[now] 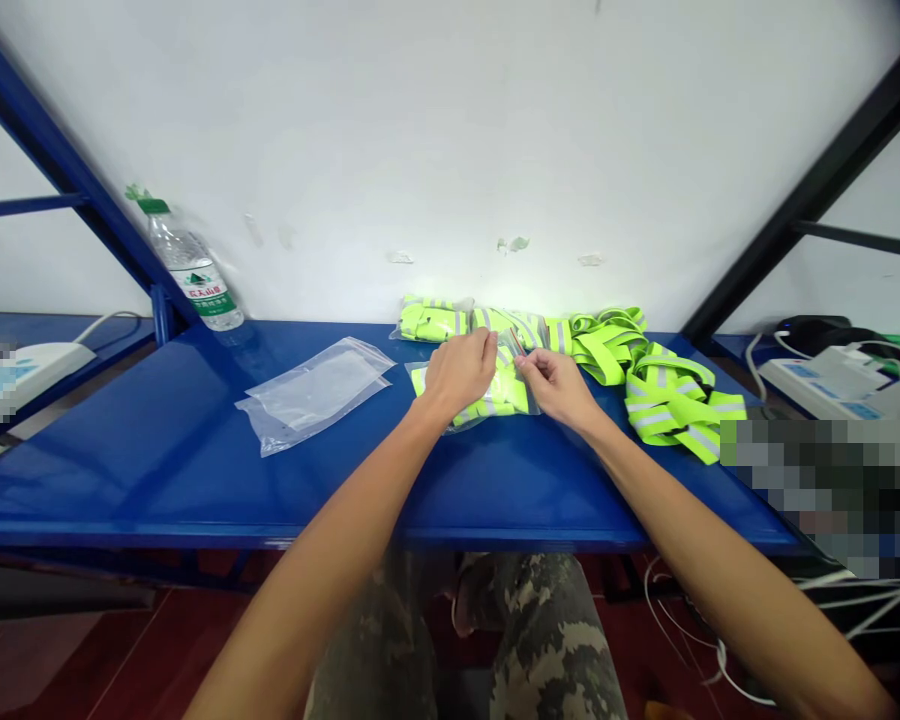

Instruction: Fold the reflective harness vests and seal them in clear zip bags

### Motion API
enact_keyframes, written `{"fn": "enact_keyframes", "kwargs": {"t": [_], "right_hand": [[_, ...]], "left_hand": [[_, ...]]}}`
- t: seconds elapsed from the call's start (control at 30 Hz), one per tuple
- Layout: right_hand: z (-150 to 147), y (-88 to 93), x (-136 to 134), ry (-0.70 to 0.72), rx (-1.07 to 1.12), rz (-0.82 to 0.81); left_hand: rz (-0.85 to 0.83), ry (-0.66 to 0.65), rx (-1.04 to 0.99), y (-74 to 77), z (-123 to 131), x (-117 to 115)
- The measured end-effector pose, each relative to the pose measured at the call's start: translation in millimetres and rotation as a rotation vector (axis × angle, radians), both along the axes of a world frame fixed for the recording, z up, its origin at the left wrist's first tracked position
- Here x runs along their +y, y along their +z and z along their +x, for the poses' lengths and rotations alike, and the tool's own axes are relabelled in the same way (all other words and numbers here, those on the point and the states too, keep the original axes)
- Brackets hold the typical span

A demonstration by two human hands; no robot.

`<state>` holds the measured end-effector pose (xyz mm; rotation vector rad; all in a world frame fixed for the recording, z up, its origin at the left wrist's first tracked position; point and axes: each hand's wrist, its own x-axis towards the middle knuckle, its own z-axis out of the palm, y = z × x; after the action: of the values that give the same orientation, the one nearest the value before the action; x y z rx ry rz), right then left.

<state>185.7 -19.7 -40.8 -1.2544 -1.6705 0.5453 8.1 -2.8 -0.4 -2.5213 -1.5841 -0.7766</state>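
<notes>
A clear zip bag (495, 408) with folded neon-yellow reflective straps inside lies on the blue table in front of me. My left hand (463, 366) is closed at the bag's upper edge, its fingertips partly hidden behind the knuckles. On the other side, my right hand (553, 383) pinches the bag's top right corner between thumb and finger. Just behind sit two more packed bundles, one a bagged strap bundle (431, 320) at the left. Loose reflective straps (675, 400) lie heaped to the right of my right hand.
Flat empty zip bags (319, 390) lie to the left on the blue table (157, 460). A water bottle (199, 270) stands at the back left by the blue frame post. White power strips (825, 385) with cables are beyond the right edge. A white wall rises behind.
</notes>
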Motion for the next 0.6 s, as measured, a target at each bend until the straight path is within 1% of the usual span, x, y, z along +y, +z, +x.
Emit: {"fn": "enact_keyframes", "kwargs": {"t": [0.07, 0.23, 0.5, 0.6], "right_hand": [[-0.8, 1.4, -0.8, -0.003, 0.025, 0.001], [2.9, 4.7, -1.1, 0.127, 0.057, -0.081], [1.2, -0.5, 0.5, 0.084, 0.055, -0.058], [1.8, 0.5, 0.3, 0.127, 0.112, -0.107]], "left_hand": [[-0.017, 0.006, -0.005, 1.1, -0.8, 0.2], [-0.022, 0.054, -0.047, 3.6, -6.1, 2.6], [0.000, 0.046, -0.076, 2.2, -7.7, 4.2], [0.006, 0.062, -0.076, 2.0, -8.3, 4.6]]}}
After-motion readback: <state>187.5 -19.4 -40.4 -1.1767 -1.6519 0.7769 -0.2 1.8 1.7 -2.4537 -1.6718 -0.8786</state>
